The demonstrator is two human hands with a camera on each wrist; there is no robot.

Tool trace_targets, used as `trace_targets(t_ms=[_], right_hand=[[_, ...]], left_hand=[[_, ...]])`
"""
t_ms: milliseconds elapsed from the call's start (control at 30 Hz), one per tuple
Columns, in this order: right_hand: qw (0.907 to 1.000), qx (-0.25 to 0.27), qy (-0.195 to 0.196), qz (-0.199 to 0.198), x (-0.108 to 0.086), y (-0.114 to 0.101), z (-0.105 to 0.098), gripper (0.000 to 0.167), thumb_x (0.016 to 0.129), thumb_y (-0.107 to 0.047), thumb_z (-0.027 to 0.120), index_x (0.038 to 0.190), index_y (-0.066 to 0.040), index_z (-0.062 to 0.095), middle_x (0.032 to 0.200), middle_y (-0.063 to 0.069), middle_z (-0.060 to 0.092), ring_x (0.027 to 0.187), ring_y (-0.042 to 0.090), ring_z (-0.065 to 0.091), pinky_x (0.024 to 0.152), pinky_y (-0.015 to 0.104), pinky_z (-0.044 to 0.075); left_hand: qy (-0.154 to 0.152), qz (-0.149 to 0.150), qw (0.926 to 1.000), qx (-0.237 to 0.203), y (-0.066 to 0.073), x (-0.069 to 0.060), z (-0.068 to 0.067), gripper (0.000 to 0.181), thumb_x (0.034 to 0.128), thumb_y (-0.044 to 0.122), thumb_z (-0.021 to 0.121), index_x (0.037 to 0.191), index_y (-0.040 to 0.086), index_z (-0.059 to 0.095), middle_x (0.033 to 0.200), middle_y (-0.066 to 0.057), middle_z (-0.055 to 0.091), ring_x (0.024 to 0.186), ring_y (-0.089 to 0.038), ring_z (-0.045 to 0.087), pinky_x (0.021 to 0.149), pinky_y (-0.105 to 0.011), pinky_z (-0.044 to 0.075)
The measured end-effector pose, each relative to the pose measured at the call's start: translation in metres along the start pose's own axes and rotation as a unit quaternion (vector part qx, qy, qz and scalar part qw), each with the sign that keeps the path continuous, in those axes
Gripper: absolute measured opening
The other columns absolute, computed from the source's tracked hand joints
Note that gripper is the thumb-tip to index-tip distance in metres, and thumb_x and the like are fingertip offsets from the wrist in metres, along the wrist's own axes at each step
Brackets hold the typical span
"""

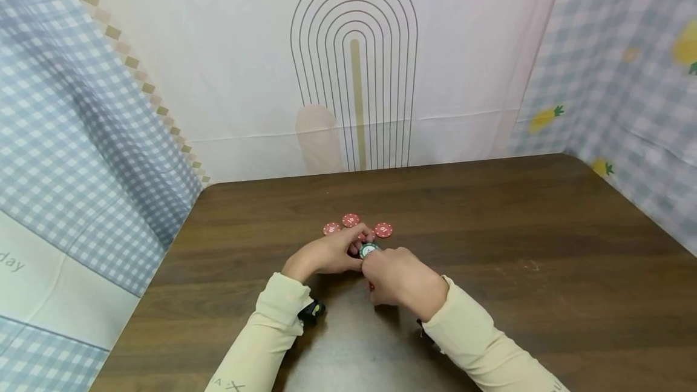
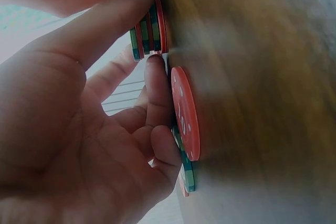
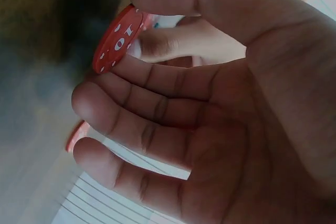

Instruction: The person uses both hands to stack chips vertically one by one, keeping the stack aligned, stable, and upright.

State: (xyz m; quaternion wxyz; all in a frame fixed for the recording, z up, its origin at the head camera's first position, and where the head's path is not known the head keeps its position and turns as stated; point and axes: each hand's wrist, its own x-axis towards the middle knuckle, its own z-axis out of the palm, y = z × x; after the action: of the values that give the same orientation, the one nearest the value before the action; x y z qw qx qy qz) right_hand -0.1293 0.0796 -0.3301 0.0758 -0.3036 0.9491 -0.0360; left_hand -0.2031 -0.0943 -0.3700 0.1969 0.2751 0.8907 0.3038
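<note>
My left hand grips a small stack of poker chips by its edges, thumb on one side and a finger on the other. Red and green chips alternate in the stack, and a green-edged chip tops it in the head view. Close against it, my right hand pinches a red poker chip marked 10 between thumb and fingers. Below the left fingers in the left wrist view lies another red chip, with a green chip behind it.
Beyond the hands, loose red chips lie on the brown wooden table; one red chip is just right of the left fingertips. A white printed cloth hangs behind the table, with checked cloths at the sides.
</note>
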Motion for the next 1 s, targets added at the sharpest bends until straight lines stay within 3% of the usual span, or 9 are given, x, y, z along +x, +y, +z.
trace_targets(t_ms=[167, 267, 400, 500, 667, 900, 1000], right_hand=[[0.9996, 0.023, -0.014, 0.011, 0.002, 0.006, -0.008, 0.027, 0.085, -0.008, 0.079, 0.069, -0.016, 0.058, 0.071, -0.004, 0.053, 0.06, 0.012, 0.048, 0.06, 0.036, 0.047], [0.9991, 0.036, -0.014, 0.015, 0.003, 0.011, -0.012, 0.013, 0.086, -0.008, 0.078, 0.09, -0.008, 0.066, 0.075, -0.003, 0.055, 0.064, 0.014, 0.051, 0.063, 0.039, 0.05], [0.9989, 0.046, -0.003, 0.012, 0.002, 0.015, -0.018, 0.027, 0.085, -0.006, 0.076, 0.108, -0.002, 0.063, 0.079, 0.0, 0.058, 0.067, 0.016, 0.054, 0.066, 0.044, 0.053], [0.9993, 0.037, 0.012, 0.002, 0.001, 0.017, -0.022, 0.021, 0.084, -0.004, 0.075, 0.099, -0.006, 0.061, 0.083, 0.002, 0.059, 0.071, 0.017, 0.057, 0.067, 0.047, 0.055], [0.9985, 0.017, 0.049, -0.017, -0.001, 0.02, -0.027, 0.022, 0.083, -0.003, 0.073, 0.102, -0.004, 0.063, 0.097, 0.007, 0.062, 0.082, 0.02, 0.062, 0.068, 0.045, 0.058], [0.9946, -0.002, 0.101, -0.022, 0.0, 0.028, -0.029, 0.017, 0.084, -0.004, 0.072, 0.092, -0.007, 0.058, 0.088, 0.004, 0.058, 0.077, 0.017, 0.059, 0.062, 0.037, 0.054], [0.9917, -0.009, 0.126, -0.027, 0.001, 0.032, -0.026, 0.016, 0.086, -0.006, 0.072, 0.09, -0.007, 0.057, 0.087, 0.004, 0.057, 0.074, 0.017, 0.057, 0.06, 0.037, 0.054]], left_hand=[[0.003, -0.002, 1.0, -0.004, -0.001, -0.001, 0.0, 0.043, 0.0956, 0.014, 0.078, 0.132, 0.015, 0.056, 0.117, -0.002, 0.061, 0.108, -0.016, 0.059, 0.099, -0.036, 0.049], [0.004, 0.003, 1.0, -0.001, -0.002, -0.001, 0.0, 0.045, 0.0938, 0.015, 0.08, 0.132, 0.015, 0.057, 0.114, -0.001, 0.062, 0.106, -0.015, 0.059, 0.098, -0.035, 0.05], [0.005, 0.002, 1.0, 0.0, -0.001, 0.0, 0.0, 0.046, 0.0927, 0.015, 0.082, 0.132, 0.015, 0.057, 0.112, -0.001, 0.062, 0.105, -0.014, 0.059, 0.097, -0.034, 0.049], [0.004, 0.002, 1.0, 0.0, -0.001, -0.001, 0.0, 0.045, 0.0923, 0.015, 0.082, 0.13, 0.015, 0.058, 0.111, 0.0, 0.062, 0.104, -0.014, 0.059, 0.096, -0.033, 0.05], [-0.001, 0.001, 0.9999, 0.015, 0.0, -0.001, -0.002, 0.043, 0.0929, 0.015, 0.082, 0.129, 0.015, 0.059, 0.107, 0.001, 0.061, 0.101, -0.014, 0.057, 0.094, -0.034, 0.049], [-0.005, -0.006, 0.9999, 0.015, 0.002, -0.001, -0.003, 0.041, 0.0922, 0.016, 0.084, 0.125, 0.017, 0.059, 0.111, -0.001, 0.063, 0.105, -0.016, 0.058, 0.097, -0.038, 0.05], [-0.007, -0.008, 0.9999, 0.014, 0.004, 0.0, -0.001, 0.049, 0.0923, 0.016, 0.084, 0.134, 0.015, 0.058, 0.114, -0.002, 0.064, 0.107, -0.017, 0.059, 0.099, -0.038, 0.05]])
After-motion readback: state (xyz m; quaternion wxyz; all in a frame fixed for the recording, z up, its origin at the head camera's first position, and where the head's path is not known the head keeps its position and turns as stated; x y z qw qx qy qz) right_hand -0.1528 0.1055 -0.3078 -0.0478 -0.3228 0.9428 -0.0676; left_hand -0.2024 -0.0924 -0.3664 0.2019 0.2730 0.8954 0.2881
